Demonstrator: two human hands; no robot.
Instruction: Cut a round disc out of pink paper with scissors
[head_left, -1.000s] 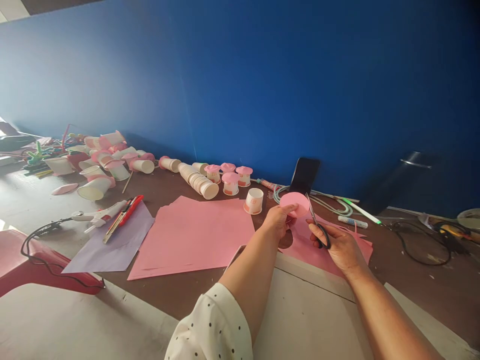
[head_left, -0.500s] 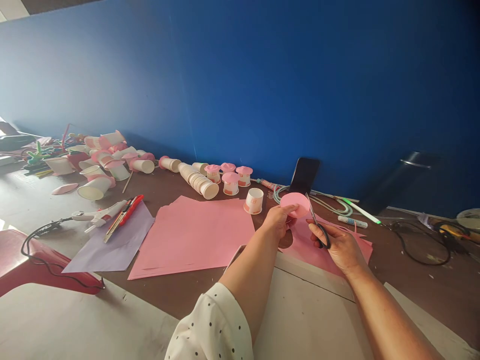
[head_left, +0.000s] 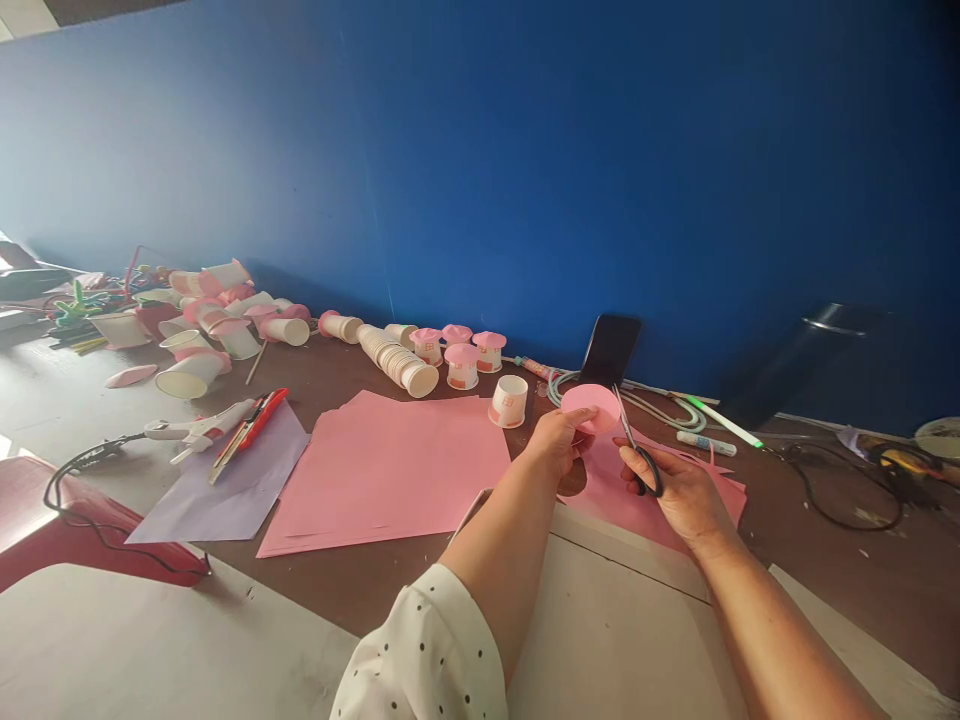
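Pinched between thumb and fingers of my left hand [head_left: 561,440] is a round pink paper disc [head_left: 600,405]. My right hand [head_left: 682,490] grips black-handled scissors [head_left: 628,425], their blades pointing up at the disc's right edge. Whether the blades touch the paper I cannot tell. Under both hands lies a cut pink sheet [head_left: 611,480] with a rounded gap in it. An upright white paper cup [head_left: 510,400] with a printed window stands left of the disc. Behind it are several small cups with pink paper roofs [head_left: 460,354].
A stack of pink paper [head_left: 390,470] lies left of my arm. Beyond it, a red cutter knife [head_left: 247,435] and glue gun [head_left: 199,430] rest on a lilac sheet [head_left: 225,510]. Nested cups [head_left: 397,362] lie sideways. A phone [head_left: 611,348] leans against the blue partition [head_left: 480,170].
Almost nothing differs. The disc and scissors stay in nearly the same place, and the whole view has shifted very slightly.
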